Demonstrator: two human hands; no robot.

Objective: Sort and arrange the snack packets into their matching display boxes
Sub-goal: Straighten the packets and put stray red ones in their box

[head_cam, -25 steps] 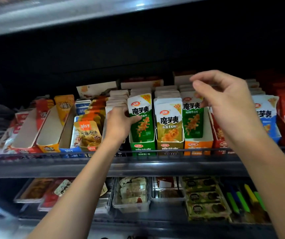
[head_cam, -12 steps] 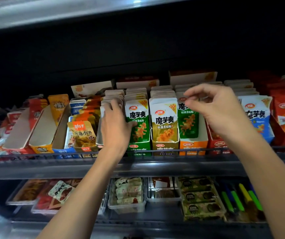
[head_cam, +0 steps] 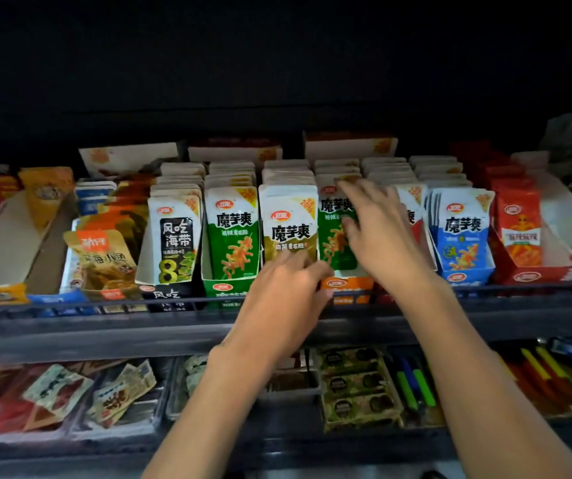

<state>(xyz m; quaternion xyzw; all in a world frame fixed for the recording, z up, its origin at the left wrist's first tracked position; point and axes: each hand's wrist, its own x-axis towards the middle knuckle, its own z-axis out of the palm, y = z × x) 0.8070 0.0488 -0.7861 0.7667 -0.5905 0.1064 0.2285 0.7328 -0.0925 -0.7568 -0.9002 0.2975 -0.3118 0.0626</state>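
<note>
Two hands work at the snack shelf.

Head view. The packets stand upright in rows, each row in a cardboard display box with a low front, so that the foremost face shows. The left hand lies with its fingers nearly straight and close together against the lower front of the olive packet, probably to keep that row from tipping forward. The right hand covers the next row. Its fingers are spread apart and reach over the top edges, and the thumb rests on the face of a green packet. Neither hand is curled round anything.

That green packet stands in the orange box, whereas packets of the same print fill the green box two rows to the left. It therefore looks misplaced. The likely step is to lift it out and move it there. Because the rows are tightly packed, neighbouring packets could be dragged up with it.
</note>
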